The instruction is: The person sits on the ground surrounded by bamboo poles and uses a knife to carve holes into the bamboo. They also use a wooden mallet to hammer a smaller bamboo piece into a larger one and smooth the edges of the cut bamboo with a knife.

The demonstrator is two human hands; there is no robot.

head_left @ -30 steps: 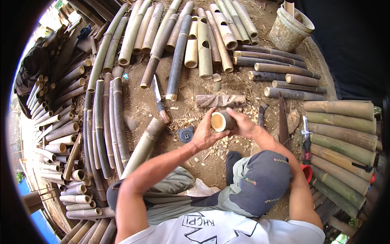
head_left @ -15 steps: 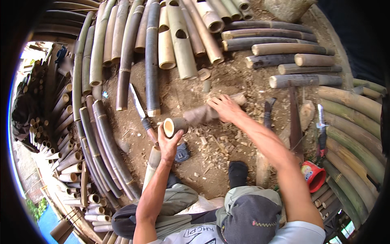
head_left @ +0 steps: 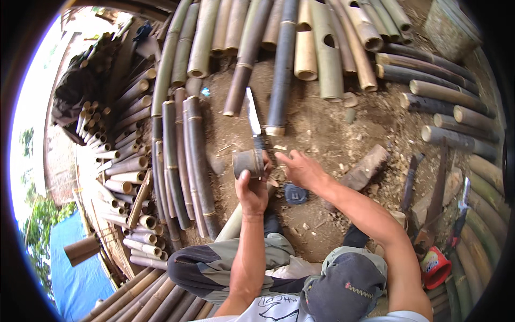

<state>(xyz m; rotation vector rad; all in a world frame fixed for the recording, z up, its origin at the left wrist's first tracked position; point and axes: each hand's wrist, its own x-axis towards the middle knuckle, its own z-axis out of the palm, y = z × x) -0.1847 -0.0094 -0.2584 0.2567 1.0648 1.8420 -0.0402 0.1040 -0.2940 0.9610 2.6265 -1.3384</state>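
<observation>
My left hand [head_left: 252,196] grips a short, dark brown bamboo section [head_left: 248,163], held sideways above the ground. Its outer wall faces up, and its inside is hidden from here. Just to the right, my right hand [head_left: 301,169] has its index finger stretched toward the section's end, apart from it, and nothing shows in its grasp. Beyond the bamboo lies a long knife [head_left: 252,114], blade pointing away and its handle partly covered by the section and my left hand. A dark blue, squarish tool like a tape measure [head_left: 295,194] rests below my right hand.
A wooden block [head_left: 367,167] lies on the dirt among chips, right of my hand. Bamboo poles [head_left: 281,75] spread ahead and left, with a stack of cut tubes [head_left: 126,161] beyond. At right are a saw-like blade [head_left: 433,193], another knife [head_left: 462,206] and a red container [head_left: 435,267].
The view has swung left. My right hand has left the wooden block and come close to the bamboo section. The section has turned, so its open end no longer shows.
</observation>
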